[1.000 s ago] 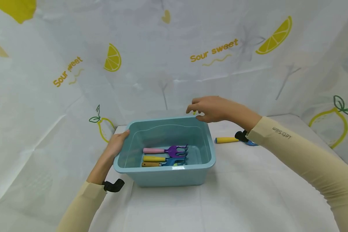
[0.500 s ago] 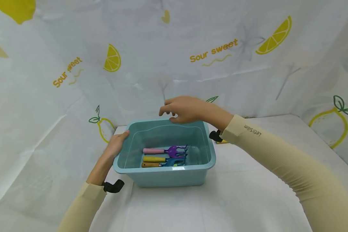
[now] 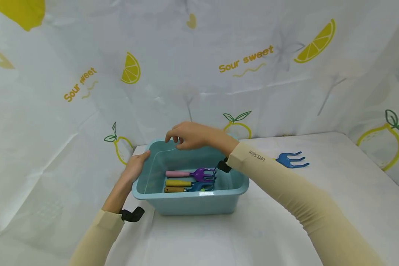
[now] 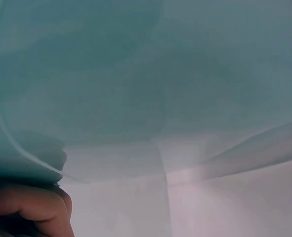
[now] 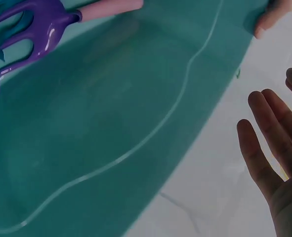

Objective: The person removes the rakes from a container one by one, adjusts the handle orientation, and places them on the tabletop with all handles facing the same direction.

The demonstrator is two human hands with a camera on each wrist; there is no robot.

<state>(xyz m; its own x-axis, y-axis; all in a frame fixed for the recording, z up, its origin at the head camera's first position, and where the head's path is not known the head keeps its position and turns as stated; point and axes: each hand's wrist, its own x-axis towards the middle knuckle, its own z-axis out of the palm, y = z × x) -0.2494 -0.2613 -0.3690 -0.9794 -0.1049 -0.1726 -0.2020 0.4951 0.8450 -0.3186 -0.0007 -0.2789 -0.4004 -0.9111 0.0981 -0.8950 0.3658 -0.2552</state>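
Note:
A light blue plastic tub (image 3: pixel 193 204) stands on the white cloth. My left hand (image 3: pixel 135 166) grips its left rim, thumb on top; in the left wrist view the curled fingers (image 4: pixel 37 202) lie under the rim. My right hand (image 3: pixel 189 136) is above the tub's back rim, holding nothing, its fingers loosely extended in the right wrist view. Inside the tub lie a purple hand fork (image 3: pixel 199 174) with a pink handle, a yellow-handled tool (image 3: pixel 177 183) and a wooden-handled tool (image 3: pixel 174 190). Their blue heads overlap, so their kinds are unclear.
Right of the tub, a blue hand fork (image 3: pixel 290 159) lies on the white cloth (image 3: pixel 286 221), its handle mostly hidden by my right sleeve. A white sheet with lemon prints (image 3: pixel 173 48) hangs behind the tub.
My right hand has moved left along the tub's back rim, and the blue fork's head has come out from behind the arm. My left hand stays on the rim.

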